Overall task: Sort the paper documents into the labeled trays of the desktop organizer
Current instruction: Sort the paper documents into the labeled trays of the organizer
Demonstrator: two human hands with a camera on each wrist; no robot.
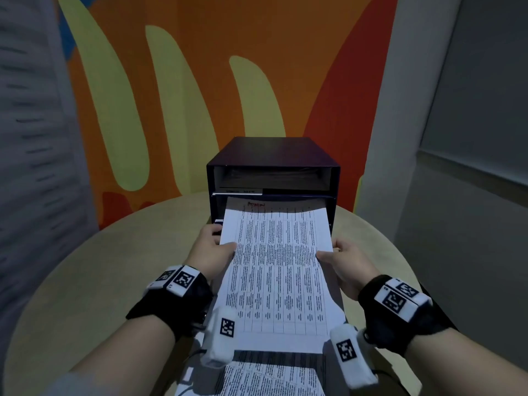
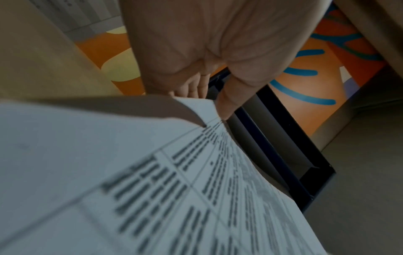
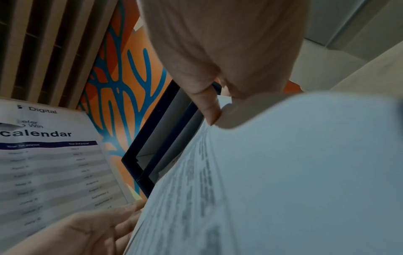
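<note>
The printed sheet (image 1: 275,270) lies lengthwise toward the organizer (image 1: 273,170), its far edge already in the second tray (image 1: 274,199) — straight ahead of both hands. The left hand (image 1: 210,251) and right hand (image 1: 347,267) each pinch 1 long side, equally near, so the push looks to run forward

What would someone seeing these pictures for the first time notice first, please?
Most striking is the white printed sheet, covered in a dense table, held at its side edges by the left hand and right hand, its far end entering the second slot of the dark desktop organizer on the round table. Behind rises a vivid orange and yellow wall mural.
</note>
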